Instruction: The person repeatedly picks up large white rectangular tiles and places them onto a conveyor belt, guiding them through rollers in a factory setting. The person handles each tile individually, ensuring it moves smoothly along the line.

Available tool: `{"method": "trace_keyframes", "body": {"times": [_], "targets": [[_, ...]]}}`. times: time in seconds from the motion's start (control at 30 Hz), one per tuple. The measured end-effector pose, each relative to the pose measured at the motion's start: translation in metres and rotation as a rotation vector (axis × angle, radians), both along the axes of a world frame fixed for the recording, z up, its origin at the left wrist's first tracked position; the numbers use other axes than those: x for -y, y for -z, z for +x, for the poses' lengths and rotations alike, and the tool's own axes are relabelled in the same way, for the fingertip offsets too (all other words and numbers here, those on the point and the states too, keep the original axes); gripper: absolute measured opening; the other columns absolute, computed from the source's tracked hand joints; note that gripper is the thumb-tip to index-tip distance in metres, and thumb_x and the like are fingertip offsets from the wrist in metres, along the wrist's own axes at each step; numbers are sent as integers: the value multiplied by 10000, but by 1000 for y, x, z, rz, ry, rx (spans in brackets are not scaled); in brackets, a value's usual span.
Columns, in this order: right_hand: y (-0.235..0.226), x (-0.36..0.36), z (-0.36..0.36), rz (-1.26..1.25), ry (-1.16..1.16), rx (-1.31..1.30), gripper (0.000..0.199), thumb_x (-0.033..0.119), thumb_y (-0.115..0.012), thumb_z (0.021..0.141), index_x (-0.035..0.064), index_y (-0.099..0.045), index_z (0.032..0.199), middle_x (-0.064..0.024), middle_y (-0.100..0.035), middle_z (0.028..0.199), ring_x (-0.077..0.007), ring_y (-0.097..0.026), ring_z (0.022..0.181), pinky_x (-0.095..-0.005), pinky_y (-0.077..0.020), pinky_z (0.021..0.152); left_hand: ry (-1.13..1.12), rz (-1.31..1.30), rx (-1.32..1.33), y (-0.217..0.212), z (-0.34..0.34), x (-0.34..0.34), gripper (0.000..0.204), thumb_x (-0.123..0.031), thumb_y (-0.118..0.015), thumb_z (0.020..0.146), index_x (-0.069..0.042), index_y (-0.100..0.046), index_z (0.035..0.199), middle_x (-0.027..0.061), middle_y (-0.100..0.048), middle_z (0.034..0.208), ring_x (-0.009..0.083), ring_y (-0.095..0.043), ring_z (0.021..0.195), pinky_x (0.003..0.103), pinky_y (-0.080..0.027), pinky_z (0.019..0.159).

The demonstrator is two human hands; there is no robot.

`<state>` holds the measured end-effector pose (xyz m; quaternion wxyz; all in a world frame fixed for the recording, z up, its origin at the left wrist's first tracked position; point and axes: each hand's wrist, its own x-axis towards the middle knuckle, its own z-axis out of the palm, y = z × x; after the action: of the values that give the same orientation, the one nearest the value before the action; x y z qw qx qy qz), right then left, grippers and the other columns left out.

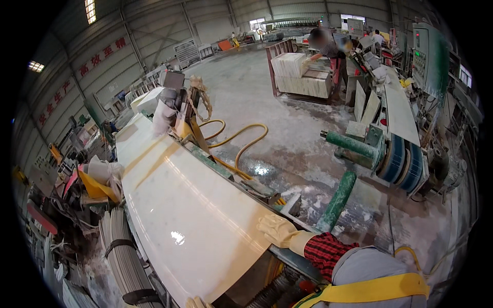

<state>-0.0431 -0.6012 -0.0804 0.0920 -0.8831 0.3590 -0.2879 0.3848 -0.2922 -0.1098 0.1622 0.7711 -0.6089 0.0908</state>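
Observation:
A long, glossy cream stone slab with tan veins stretches away from me along a machine bed. My right hand, in a cream rubber glove, is at the slab's near right corner. Its fingers curl over the slab's edge, and the thumb is hard to make out. Only the gloved fingertips of my left hand show, by the slab's near edge at the bottom of the view. The rest of that hand is out of sight.
A bundle of grey strips stands left of the slab. A green roller sticks out at right, near a belt machine. A yellow hose loops over the wet floor. Farther back, a person bends over stacked pale slabs.

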Motion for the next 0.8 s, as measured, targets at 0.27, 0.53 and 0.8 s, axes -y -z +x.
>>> {"method": "trace_keyframes", "body": {"times": [0.27, 0.53, 0.8], "targets": [[-7, -5, -2, -139, -16, 118, 399, 110, -692, 901, 40, -653, 1292, -197, -637, 1281, -438, -606, 1227, -530, -503, 1083, -36, -21, -42, -12, -10, 1, 553, -305, -660, 1060, -43, -620, 1546, 305, -524, 1628, 536, -445, 1518, 588, -328, 1301], [-1, -4, -2, -81, 4, 85, 379, 103, -681, 882, 67, -654, 1258, -170, -641, 1253, -413, -612, 1229, -511, -500, 1094, 40, -15, 58, -3, -2, -4, 523, -305, -651, 1065, -42, -646, 1518, 316, -550, 1597, 529, -466, 1504, 608, -340, 1288], [-1, -10, -4, -42, 12, 44, 404, 130, -670, 921, 65, -647, 1320, -193, -635, 1354, -443, -580, 1310, -526, -454, 1176, -30, -47, -1, -21, -17, -3, 486, -321, -633, 1095, -31, -677, 1483, 311, -566, 1585, 522, -506, 1469, 605, -378, 1263]]}}
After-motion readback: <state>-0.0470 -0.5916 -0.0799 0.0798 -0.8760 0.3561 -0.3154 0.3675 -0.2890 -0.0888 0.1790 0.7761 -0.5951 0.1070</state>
